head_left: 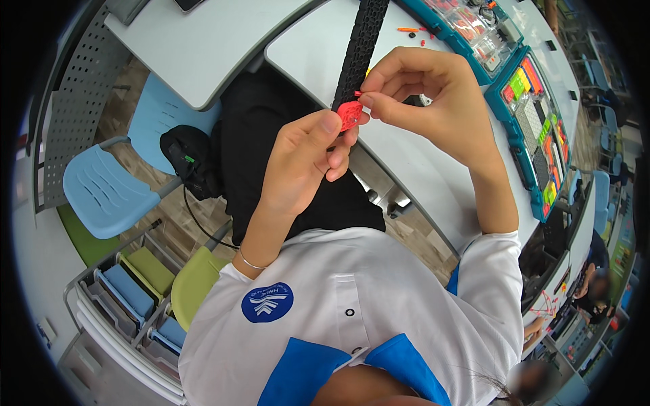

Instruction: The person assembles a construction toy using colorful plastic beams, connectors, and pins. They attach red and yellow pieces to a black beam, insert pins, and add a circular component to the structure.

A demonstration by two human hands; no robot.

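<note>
My left hand (302, 154) is closed on a red building-kit piece (349, 116) with holes in it, thumb on its face and fingers behind. A long black strip (361, 51) patterned with holes rises from beside the red piece, past the upper edge of the view. Between thumb and forefinger, my right hand (433, 101) pinches a small red pin (358, 94) against the black strip, just above the red piece. Part of something yellow shows behind my right fingertips. Whether the pin is inside a hole is too small to tell.
On the white table (305, 51) lie loose orange and red pins (408, 29). Two teal kit boxes, one upper (482, 73) and one lower (501, 111), hold coloured parts at the right. Light blue chairs (108, 193) stand at the left. Other people are at the far right.
</note>
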